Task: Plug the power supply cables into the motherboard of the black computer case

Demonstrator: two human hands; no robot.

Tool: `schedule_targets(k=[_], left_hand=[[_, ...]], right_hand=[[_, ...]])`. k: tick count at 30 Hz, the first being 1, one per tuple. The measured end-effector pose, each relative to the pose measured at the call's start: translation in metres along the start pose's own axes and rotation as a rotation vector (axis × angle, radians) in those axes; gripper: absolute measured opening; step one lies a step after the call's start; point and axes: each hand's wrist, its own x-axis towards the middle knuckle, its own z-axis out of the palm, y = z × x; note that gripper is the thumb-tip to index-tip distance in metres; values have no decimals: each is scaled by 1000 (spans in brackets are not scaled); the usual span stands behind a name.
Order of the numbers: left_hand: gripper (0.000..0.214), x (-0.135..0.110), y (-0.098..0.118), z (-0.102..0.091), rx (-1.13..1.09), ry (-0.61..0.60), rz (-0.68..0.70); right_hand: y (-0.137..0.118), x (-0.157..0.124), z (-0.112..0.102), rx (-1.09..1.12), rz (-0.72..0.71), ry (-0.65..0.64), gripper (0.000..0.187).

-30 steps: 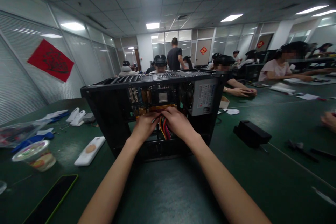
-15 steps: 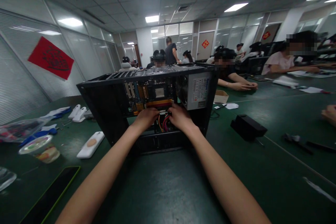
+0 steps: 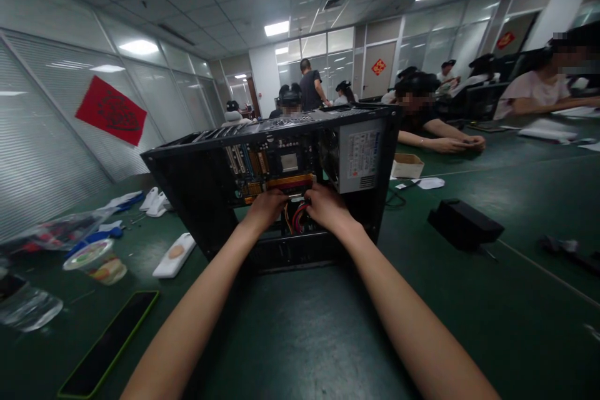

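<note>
A black computer case (image 3: 187, 187) stands on the table with its side open towards me. Inside show a motherboard (image 3: 289, 162), a red and yellow strip of memory slots (image 3: 290, 181) and a silver power supply (image 3: 359, 156). Below the slots, my left hand (image 3: 266, 207) is closed at one end of a pale cable connector (image 3: 297, 199). At its other end my right hand (image 3: 325, 203) has its fingers bent round it. Red and yellow wires (image 3: 299, 220) hang just under the connector. The fingertips are partly hidden, and whether the connector is seated cannot be told.
Left of the case lie a white phone-shaped object (image 3: 175, 255), a lidded plastic cup (image 3: 97, 261), a green-edged phone (image 3: 110, 344) and a clear bottle (image 3: 32, 303). To the right are a black box (image 3: 465, 225) and a small cardboard box (image 3: 407, 166). Other people sit beyond.
The view has turned slightly left, so the surroundings appear shifted to the right. Both hands stay at the same spot below the memory slots.
</note>
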Motion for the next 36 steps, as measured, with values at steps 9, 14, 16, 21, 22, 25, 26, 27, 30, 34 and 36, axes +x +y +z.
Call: schedule_targets(k=[9,14,16,21,22,25,26,27,30,34,36], left_hand=[[14,3,3,2,-3,-2,-104],[14,3,4,1,24,-7,-95],[15,3,4,1,30,-17,-101],[16,4,6,0,64,-19,-116],[16,5,7,0,74,-15,-125],[18,5,9,-1,97,-31,-163],[19,6,10,-2,104,-44,-174],[20,6,11,-3,109,-57,-179],[23,8,14,-5,115,-100,-176],[28,8,14,-5,105,-128,-179],[29,7,12,-4,90,-122,-177]], right_hand=[[-1,1,-1,-17,-1,-14,21],[0,1,0,-3,-5,-11,22],[1,0,0,-2,-9,-12,22],[-1,-1,-2,-32,-17,-29,21],[-2,-1,-2,-42,-17,-30,20],[-5,-2,-3,-83,-13,-31,20],[-5,-2,-3,-100,-14,-26,19],[-6,-3,-4,-114,-19,-16,19],[-4,-3,-2,-105,-48,21,17],[1,-3,3,-14,-80,-10,16],[4,-1,6,-4,-104,-19,16]])
